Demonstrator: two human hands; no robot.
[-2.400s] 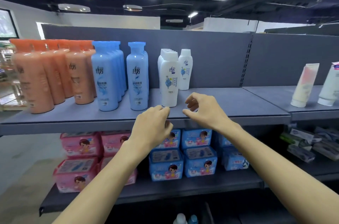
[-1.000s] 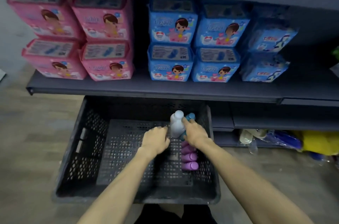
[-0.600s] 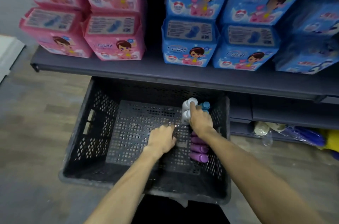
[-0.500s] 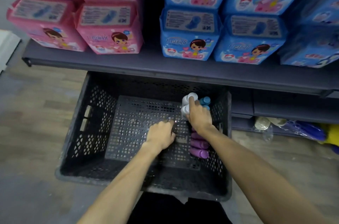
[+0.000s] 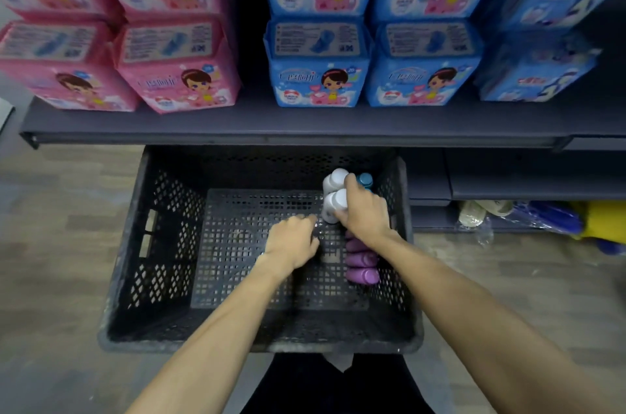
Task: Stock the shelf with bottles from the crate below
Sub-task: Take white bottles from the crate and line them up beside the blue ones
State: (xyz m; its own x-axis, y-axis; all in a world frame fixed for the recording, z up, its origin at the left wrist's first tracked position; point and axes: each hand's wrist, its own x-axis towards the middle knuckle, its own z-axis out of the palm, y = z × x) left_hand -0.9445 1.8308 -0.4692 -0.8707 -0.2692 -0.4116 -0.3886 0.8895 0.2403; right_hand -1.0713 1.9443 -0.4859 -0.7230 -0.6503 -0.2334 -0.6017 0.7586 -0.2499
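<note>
- In the crate (image 5: pixel 135 244), at its far right corner, my right hand (image 5: pixel 364 213) curls round a white bottle (image 5: pixel 333 207).
- My left hand (image 5: pixel 293 240) hovers beside it, fingers loosely bent, holding nothing.
- Step: picking. Next, I judge: lift straight up, clear of the purple bottles (image 5: pixel 360 264).

crate (image 5: pixel 142 244) left and middle: open floor, room to reach in | right side: bottles (image 5: pixel 333 196) packed close | shelf (image 5: pixel 271 132) edge hangs over crate's back

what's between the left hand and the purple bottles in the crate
In the head view only bare black mesh crate floor separates the left hand from the row of purple bottles lying on their sides; no other item sits in that gap.
</note>
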